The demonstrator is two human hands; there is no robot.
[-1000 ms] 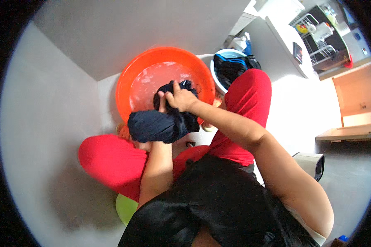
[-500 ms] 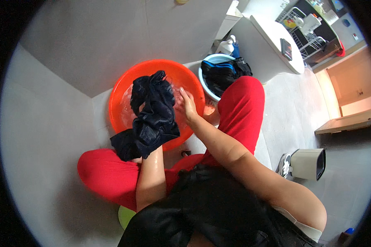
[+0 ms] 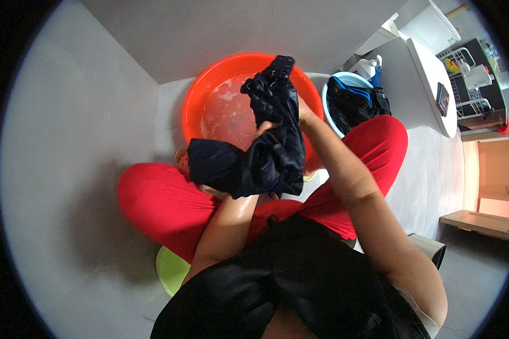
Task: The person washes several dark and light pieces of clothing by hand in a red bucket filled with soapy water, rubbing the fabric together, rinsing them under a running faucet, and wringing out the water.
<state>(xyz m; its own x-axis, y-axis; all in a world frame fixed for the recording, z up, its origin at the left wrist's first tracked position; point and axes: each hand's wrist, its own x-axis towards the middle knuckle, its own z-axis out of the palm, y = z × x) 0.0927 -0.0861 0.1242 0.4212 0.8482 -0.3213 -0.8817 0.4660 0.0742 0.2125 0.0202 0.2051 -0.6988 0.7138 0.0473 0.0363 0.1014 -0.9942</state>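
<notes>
- We find the dark garment (image 3: pixel 272 161) held partly over the orange basin (image 3: pixel 192 107)
- We note the left grip (image 3: pixel 266 128) closed on it
- Right grip (image 3: pixel 303 111) at its edge, fingers hidden; we cannot tell its closure

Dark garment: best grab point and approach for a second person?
Likely the bunched far end of the dark garment, coming from above on the left. That narrow end extends past the visible left-hand fingers, over the orange basin, while the right hand crowds its right edge. The fabric looks limp and creased, so a full-fist wrap should beat a pinch.
</notes>
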